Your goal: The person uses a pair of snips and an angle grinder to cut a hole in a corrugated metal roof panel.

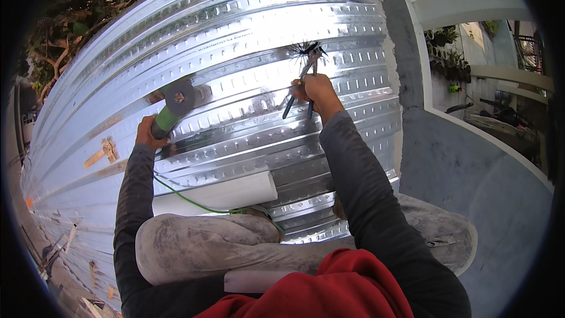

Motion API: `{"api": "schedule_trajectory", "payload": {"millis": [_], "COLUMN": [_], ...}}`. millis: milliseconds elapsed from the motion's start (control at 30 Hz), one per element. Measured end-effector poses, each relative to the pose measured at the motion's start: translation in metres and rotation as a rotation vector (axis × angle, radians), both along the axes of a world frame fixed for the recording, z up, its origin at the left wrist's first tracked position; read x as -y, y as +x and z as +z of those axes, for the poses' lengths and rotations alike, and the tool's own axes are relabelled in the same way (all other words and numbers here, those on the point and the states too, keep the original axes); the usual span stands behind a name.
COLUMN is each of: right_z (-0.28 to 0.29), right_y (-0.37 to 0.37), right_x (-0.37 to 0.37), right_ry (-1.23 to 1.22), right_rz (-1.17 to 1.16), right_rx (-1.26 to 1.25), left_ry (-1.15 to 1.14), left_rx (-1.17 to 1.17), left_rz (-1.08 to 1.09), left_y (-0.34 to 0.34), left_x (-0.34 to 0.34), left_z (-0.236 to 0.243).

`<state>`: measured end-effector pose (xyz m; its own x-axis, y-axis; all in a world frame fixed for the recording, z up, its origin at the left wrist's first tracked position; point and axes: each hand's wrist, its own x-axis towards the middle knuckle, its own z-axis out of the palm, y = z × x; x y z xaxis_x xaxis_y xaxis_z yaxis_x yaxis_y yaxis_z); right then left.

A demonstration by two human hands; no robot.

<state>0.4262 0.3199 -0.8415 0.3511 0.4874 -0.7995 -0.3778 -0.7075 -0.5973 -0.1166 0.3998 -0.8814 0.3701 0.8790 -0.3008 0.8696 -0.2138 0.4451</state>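
My left hand is closed around the body of a green angle grinder, whose grey disc faces up over the ribbed metal decking. Farther forward and to the right, my right hand grips blue-handled pliers. Their jaws point away from me, at a dark, spiky burst-shaped spot in the sheet. I cannot make out whether the jaws hold anything. Dark streaks mark the metal near the grinder.
A white pipe lies in front of my knees, with a green cord running across it. To the left rests a wooden-handled hammer. A grey concrete ledge borders the decking on the right. Shrubs grow beyond the far left edge.
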Motion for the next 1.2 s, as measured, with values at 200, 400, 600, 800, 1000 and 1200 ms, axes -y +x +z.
{"api": "schedule_trajectory", "payload": {"millis": [200,400,600,800,1000,1200], "right_z": [-0.002,0.027,0.043,0.037,0.038,0.015], "right_y": [0.0,0.007,0.082,0.055,0.05,0.007], "right_x": [0.004,0.016,0.043,0.034,0.03,0.01], "right_ry": [-0.014,0.036,0.088,0.108,0.075,0.153], "right_rz": [0.135,0.065,0.31,0.13,0.19,-0.182], "right_rx": [0.155,0.036,-0.055,-0.133,-0.083,-0.375], "left_ry": [0.018,0.013,0.02,0.024,-0.053,-0.084], "left_rx": [0.021,0.016,0.055,-0.076,-0.283,-0.595], "left_rz": [-0.004,-0.003,-0.023,-0.028,0.087,-0.025], "left_y": [-0.002,0.001,0.002,-0.009,0.025,0.005], "left_x": [-0.001,-0.002,-0.004,-0.003,0.009,0.013], "left_z": [-0.003,0.002,0.0,0.001,0.054,0.162]}}
